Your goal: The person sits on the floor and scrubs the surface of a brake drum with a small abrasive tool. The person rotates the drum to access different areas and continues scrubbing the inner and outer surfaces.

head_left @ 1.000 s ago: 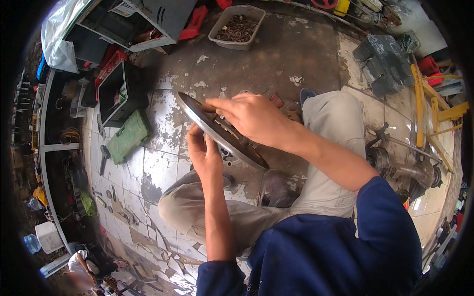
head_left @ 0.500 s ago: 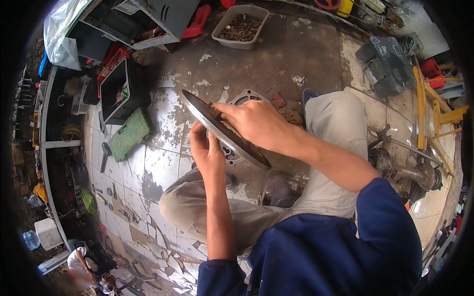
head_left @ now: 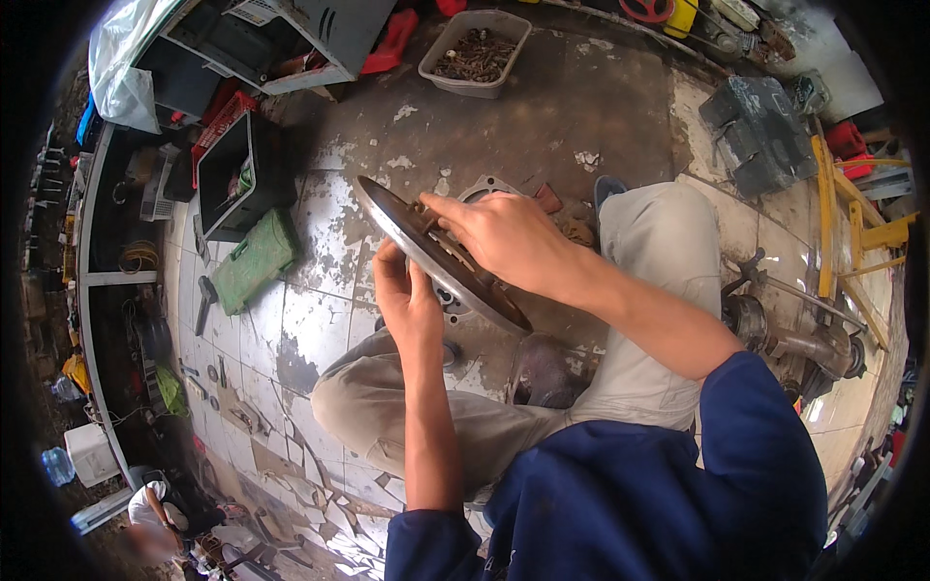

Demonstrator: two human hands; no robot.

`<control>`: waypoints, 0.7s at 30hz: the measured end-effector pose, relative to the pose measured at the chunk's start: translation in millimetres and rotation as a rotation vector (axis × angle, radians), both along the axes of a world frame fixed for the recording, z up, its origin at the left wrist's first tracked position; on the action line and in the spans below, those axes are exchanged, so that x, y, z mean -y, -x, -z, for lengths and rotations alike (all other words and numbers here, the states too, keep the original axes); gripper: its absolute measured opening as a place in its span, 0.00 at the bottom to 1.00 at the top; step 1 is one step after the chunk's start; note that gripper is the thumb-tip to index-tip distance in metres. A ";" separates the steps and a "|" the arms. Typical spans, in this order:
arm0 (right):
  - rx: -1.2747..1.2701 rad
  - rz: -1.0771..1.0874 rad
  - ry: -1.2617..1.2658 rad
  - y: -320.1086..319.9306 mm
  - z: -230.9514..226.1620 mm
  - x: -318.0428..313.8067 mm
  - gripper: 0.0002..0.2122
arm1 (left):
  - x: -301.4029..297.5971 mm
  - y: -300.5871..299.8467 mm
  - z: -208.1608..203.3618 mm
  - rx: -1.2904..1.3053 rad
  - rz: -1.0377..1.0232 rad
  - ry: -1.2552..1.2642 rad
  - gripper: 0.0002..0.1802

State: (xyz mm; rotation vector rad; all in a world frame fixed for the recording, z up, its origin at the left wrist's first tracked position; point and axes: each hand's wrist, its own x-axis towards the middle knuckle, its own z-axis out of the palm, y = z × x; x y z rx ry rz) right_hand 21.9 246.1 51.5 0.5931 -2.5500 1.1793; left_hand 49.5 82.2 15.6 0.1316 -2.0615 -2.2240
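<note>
A round metal disc (head_left: 489, 306) with a shiny rim and a dark brown inner face is held up tilted over my crossed legs. My left hand (head_left: 409, 302) grips its edge from the near side, thumb and fingers closed on the rim. Against the inner face is my right hand (head_left: 499, 234), its fingers bent together beside a small raised part near the disc's upper end. What these fingertips pinch, if anything, cannot be made out. Behind the disc, a flat metal plate with holes (head_left: 489, 184) lies on the floor, partly hidden.
A grey tub (head_left: 524, 46) of small metal parts stands ahead. At left are a black crate (head_left: 225, 213), a green case (head_left: 254, 263) and shelves. A dark toolbox (head_left: 760, 136), a yellow frame (head_left: 829, 208) and a shaft-like metal part (head_left: 794, 334) are at right. Another person (head_left: 155, 508) sits far lower left.
My right fingertips have shifted slightly along the disc's inner face, showing more of the raised part. The disc and my left hand stay nearly in place.
</note>
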 end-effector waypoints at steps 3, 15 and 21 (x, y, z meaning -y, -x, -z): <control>0.009 0.012 -0.003 1.0 -1.4 2.3 0.16 | 1.8 -0.2 -0.9 0.002 -0.007 0.025 0.12; -0.199 -0.001 0.346 9.3 -16.1 3.7 0.15 | 1.0 -2.8 -1.4 -0.009 -0.029 -0.002 0.11; 0.139 -0.071 0.215 0.0 -8.0 4.5 0.20 | -0.2 -2.4 0.0 -0.045 -0.036 0.008 0.11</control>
